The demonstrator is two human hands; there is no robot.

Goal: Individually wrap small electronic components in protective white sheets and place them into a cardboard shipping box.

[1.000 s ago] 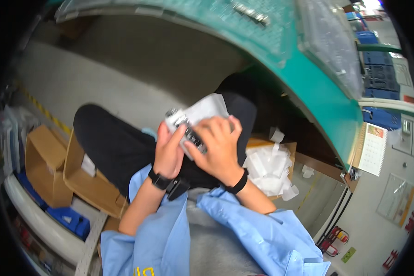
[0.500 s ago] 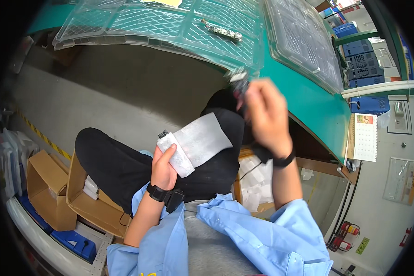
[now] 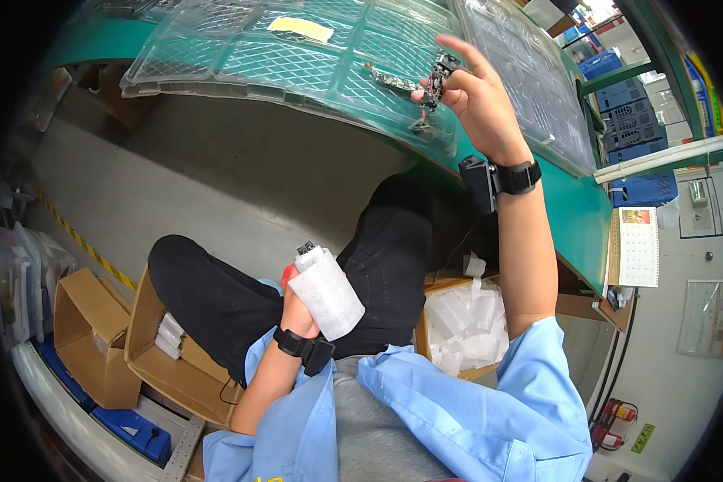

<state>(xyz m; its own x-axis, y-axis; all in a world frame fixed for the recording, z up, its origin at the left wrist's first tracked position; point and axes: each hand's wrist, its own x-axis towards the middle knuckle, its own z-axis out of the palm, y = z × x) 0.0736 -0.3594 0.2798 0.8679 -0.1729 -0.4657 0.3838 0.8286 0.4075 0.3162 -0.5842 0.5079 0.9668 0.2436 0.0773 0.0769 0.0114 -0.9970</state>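
My left hand (image 3: 299,315) is closed on a white foam sheet (image 3: 329,296) above my lap. The end of a small dark electronic part (image 3: 306,247) pokes out at the sheet's top; the rest of it is hidden. Over the near right compartment of a clear plastic tray (image 3: 285,66), my right hand (image 3: 486,108) pinches a dark electronic assembly (image 3: 436,80), its index finger stretched out. Thin red wires hang from that assembly, ending in a small piece. Beside it in the same compartment lies a narrow silvery-green assembly (image 3: 392,81).
A yellow paper slip (image 3: 300,30) lies on the tray, which rests on a green bench (image 3: 569,205). Stacked clear trays (image 3: 530,88) stand right of it. Below are a box of white sheets (image 3: 466,321) and, to the left, open cardboard boxes (image 3: 165,361).
My right hand has moved up and away from my lap with the electronic assembly, to over the tray. The white sheet in my left hand now curls over more, its far end turned toward me.
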